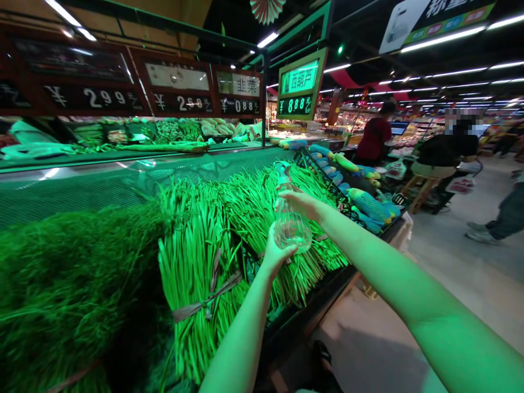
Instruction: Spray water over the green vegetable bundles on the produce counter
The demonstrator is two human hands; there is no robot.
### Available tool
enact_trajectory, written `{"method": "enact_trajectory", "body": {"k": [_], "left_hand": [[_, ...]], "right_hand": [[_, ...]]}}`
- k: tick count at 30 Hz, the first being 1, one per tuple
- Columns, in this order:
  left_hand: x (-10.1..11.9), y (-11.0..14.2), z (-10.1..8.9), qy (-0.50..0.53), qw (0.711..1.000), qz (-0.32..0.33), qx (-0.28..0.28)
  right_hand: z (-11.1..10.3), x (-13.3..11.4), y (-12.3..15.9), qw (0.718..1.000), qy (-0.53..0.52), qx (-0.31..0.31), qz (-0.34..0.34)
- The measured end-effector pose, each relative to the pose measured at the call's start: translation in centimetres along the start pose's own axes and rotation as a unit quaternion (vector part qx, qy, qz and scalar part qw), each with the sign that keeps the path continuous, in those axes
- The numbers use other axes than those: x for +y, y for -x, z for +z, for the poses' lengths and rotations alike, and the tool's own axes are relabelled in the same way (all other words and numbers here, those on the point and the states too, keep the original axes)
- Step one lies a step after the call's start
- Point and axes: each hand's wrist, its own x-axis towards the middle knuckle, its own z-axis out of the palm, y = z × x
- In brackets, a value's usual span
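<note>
A clear plastic water bottle with some water in its base is held tilted above the produce. My left hand cups its lower part from below. My right hand wraps around its upper part, and the neck and cap rise past those fingers. Directly beneath both hands lie bundles of Chinese chives, tied with flat straw bands and heaped on the display counter under green light.
Gourds in foam sleeves lie in a black crate at the counter's far end. Price signs hang above. A person in red stands beyond, a seated person in black is on the right, and another person's legs cross the floor.
</note>
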Motion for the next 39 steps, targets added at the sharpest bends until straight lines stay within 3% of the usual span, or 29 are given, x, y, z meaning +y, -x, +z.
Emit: {"method": "enact_trajectory", "body": {"k": [3, 6, 14, 20, 27, 32, 39], "left_hand": [[0.3, 0.2, 0.1, -0.021, 0.999, -0.027, -0.006], [0.2, 0.1, 0.1, -0.015, 1.000, -0.010, 0.003], [-0.5, -0.1, 0.0, 0.015, 1.000, -0.014, -0.008], [-0.4, 0.0, 0.1, 0.019, 0.999, -0.025, -0.012], [-1.0, -0.2, 0.3, 0.046, 0.999, -0.013, -0.005], [-1.0, -0.1, 0.4, 0.039, 0.999, -0.016, -0.005], [-0.9, 0.0, 0.5, 0.024, 1.000, -0.001, -0.007]], "right_hand": [[-0.1, -0.1, 0.1, 1.000, -0.001, -0.017, 0.013], [-0.2, -0.1, 0.1, 1.000, 0.007, -0.018, 0.021], [0.4, -0.3, 0.9, 0.995, 0.007, 0.081, 0.062], [-0.2, 0.0, 0.9, 0.996, -0.011, 0.035, 0.078], [0.3, -0.2, 1.2, 0.992, -0.022, 0.101, 0.073], [-0.1, -0.1, 1.2, 0.992, -0.032, 0.083, 0.091], [-0.2, 0.1, 1.1, 0.996, -0.027, 0.070, 0.050]]}}
